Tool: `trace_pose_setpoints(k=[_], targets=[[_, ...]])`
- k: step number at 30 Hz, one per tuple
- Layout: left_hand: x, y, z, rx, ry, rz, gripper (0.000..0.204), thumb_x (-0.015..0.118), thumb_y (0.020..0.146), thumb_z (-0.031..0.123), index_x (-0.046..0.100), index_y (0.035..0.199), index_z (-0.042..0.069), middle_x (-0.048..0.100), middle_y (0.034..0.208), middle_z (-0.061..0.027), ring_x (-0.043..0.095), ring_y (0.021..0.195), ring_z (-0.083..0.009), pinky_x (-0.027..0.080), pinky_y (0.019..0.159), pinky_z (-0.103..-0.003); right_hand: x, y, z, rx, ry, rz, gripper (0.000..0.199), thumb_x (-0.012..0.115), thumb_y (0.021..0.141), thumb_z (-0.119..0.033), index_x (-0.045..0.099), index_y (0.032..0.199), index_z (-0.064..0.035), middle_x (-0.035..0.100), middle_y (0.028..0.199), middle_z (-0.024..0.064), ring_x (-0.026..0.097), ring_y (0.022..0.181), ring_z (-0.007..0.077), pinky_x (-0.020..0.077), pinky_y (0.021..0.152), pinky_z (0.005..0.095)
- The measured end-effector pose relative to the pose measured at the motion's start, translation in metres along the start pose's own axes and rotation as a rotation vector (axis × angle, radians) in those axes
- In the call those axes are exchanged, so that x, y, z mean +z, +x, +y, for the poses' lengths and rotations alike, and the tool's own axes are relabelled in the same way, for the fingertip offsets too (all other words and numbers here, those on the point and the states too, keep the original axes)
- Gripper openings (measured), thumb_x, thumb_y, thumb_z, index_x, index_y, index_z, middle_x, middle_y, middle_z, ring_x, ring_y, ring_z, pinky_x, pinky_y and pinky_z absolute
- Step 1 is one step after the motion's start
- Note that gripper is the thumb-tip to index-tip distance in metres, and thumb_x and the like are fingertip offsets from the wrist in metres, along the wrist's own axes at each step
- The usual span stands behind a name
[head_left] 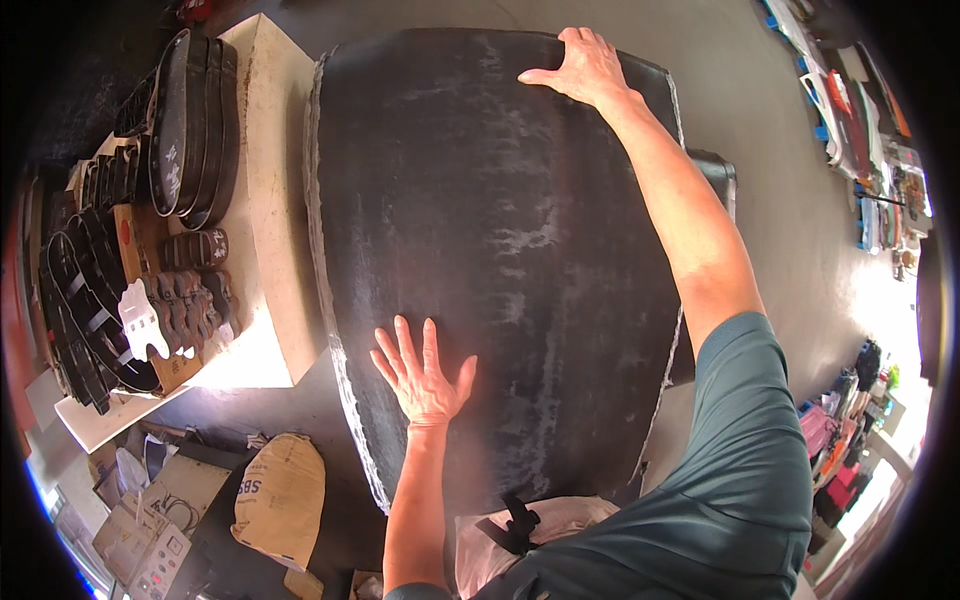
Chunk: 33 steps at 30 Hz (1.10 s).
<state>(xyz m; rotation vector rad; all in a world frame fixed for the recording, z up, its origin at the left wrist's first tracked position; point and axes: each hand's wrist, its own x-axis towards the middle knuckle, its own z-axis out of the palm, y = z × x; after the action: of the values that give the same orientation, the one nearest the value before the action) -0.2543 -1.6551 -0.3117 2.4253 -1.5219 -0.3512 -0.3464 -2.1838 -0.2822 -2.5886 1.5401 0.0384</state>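
A large black sheet point(430, 210) with whitish streaks and rough pale side edges spreads out in front of me; it looks like rubber. Flat on its near left part lies my left hand point(423, 382), fingers spread and holding nothing. My right arm stretches across to the far right, where my right hand point(583, 68) rests at the sheet's far edge. Its thumb points left and the fingers reach over that edge, so the fingertips are partly hidden. Whether it grips the edge I cannot tell.
Left of the sheet stands a pale table point(275, 200) bearing black oval moulded pieces point(172, 125) and smaller dark parts point(190, 310). A tan sack point(283, 495) and a control box point(150, 550) with buttons are at the lower left. Cluttered shelves point(870, 160) line the far right.
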Motion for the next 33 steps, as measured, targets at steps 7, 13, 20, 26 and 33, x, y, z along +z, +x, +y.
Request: trace_pose_setpoints(k=[7,13,20,26,33], targets=[[-0.007,0.001,0.004,-0.001,0.004,0.028,0.093,0.074,0.092,0.059,0.040,0.167,0.015,0.025,0.176,-0.0233,0.015,0.162,-0.0540,0.011,0.129,-0.069,-0.042,-0.061,-0.016,-0.319,-0.021,-0.132,0.042,0.066,0.101,-0.045,0.077,0.097,-0.0050,0.077,0.096,0.0202,0.074,0.099,0.0408,0.0577,0.088,0.0525],[0.013,-0.005,-0.004,-0.014,-0.030,0.140,0.095,0.077,0.090,0.057,0.044,0.162,0.005,0.033,0.172,-0.0222,0.020,0.162,-0.0488,0.015,0.131,-0.065,-0.015,-0.280,-0.041,-0.524,0.169,-0.144,0.026,0.073,0.087,-0.026,0.067,0.078,-0.0024,0.072,0.082,0.0183,0.072,0.085,0.0410,0.0587,0.076,0.0528],[0.019,-0.037,-0.069,0.288,-0.252,0.359,0.053,0.076,0.093,0.040,0.067,0.127,0.001,0.064,0.147,-0.0244,0.049,0.150,-0.0415,0.029,0.129,-0.057,-0.073,-0.547,-0.045,-0.585,0.318,-0.241,0.022,0.078,0.072,-0.016,0.058,0.072,-0.0065,0.061,0.077,0.0102,0.065,0.078,0.0343,0.0549,0.066,0.0482],[-0.095,-0.113,-0.115,0.359,-0.556,0.439,0.034,0.074,0.096,0.031,0.068,0.110,0.001,0.069,0.138,-0.0245,0.053,0.145,-0.0364,0.033,0.128,-0.056,-0.169,-0.733,-0.070,-0.744,0.504,-0.298,0.032,0.077,0.068,-0.019,0.048,0.069,-0.0070,0.052,0.071,0.0091,0.059,0.070,0.0309,0.0493,0.058,0.0452],[-0.157,-0.296,-0.133,0.091,-1.644,0.101,0.018,0.074,0.099,0.021,0.070,0.096,0.004,0.074,0.127,-0.0195,0.059,0.136,-0.0309,0.044,0.118,-0.049,-0.318,-0.848,-0.124,-0.879,0.358,-0.231,0.047,0.090,0.067,-0.016,0.044,0.065,-0.0081,0.045,0.065,0.0071,0.053,0.059,0.0289,0.0424,0.051,0.0422]])
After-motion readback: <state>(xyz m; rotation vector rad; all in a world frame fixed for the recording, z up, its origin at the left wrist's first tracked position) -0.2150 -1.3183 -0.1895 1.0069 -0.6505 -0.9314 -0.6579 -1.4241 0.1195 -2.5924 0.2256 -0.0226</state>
